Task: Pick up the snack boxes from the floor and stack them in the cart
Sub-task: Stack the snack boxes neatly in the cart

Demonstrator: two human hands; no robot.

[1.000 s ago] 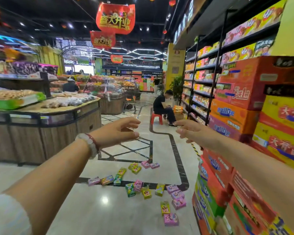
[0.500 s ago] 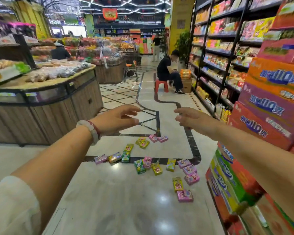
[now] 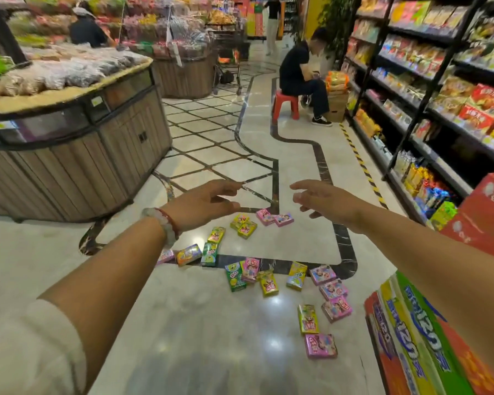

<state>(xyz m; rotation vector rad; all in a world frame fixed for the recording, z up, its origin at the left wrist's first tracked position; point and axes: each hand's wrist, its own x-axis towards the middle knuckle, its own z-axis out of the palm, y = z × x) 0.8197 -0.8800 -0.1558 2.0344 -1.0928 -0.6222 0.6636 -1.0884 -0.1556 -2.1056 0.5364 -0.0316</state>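
Observation:
Several small snack boxes in pink, yellow and green lie scattered on the shiny floor ahead, from a pink pair [image 3: 274, 217] at the far end to a pink box [image 3: 320, 345] nearest me. Both my arms stretch forward above them. My left hand [image 3: 208, 202] hangs with relaxed fingers and holds nothing; a bead bracelet sits on its wrist. My right hand [image 3: 318, 199] is also loose-fingered and holds nothing. Neither hand touches a box. No cart is near me in this view.
A wooden bulk-food counter [image 3: 77, 155] stands at left. Stacked cartons [image 3: 428, 337] and snack shelves [image 3: 439, 89] line the right. A person sits on a red stool [image 3: 286, 103] up the aisle. A shopping cart [image 3: 230, 67] stands far back.
The view has tilted down toward the floor, so the boxes appear nearer and higher in frame. Both hands stay outstretched with nothing in them.

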